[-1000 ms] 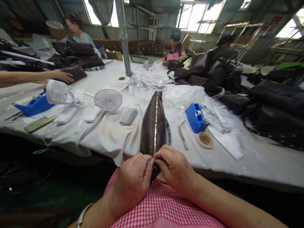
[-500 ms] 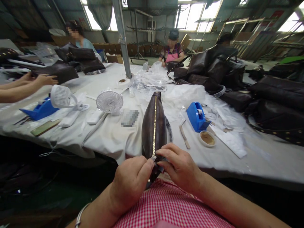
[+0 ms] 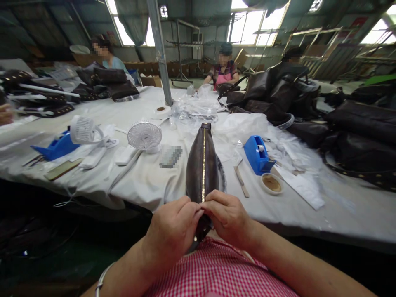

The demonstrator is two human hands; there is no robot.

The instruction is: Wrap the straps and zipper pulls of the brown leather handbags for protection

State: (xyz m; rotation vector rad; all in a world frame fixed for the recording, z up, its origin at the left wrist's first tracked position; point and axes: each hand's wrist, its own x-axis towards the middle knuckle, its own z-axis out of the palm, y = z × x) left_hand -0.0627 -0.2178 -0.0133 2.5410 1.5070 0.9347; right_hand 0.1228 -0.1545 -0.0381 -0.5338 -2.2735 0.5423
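A dark brown leather bag (image 3: pixel 194 169) lies lengthwise in front of me, its gold zipper (image 3: pixel 203 165) facing up. At the bag's near end, both hands meet over the zipper. My left hand (image 3: pixel 175 222) is closed, thumb and forefinger pinched by the zipper's end. My right hand (image 3: pixel 227 214) pinches at the same spot, its fingertips touching those of the left. Whatever sits between the fingertips is covered by them. Below the hands, the near end of the bag hangs toward my checked apron (image 3: pixel 213 272).
Right of the bag stand a blue tape dispenser (image 3: pixel 258 154) and a roll of tape (image 3: pixel 272 183). White fans (image 3: pixel 144 136) and another blue dispenser (image 3: pixel 57 144) are on the left. Dark bags (image 3: pixel 272 90) are heaped at the right. A metal post (image 3: pixel 160 53) rises beyond; people sit across the table.
My right hand has moved left and its fingers have closed in against my left hand, covering the zipper end that showed before. At the far left, another person's hands have drawn back.
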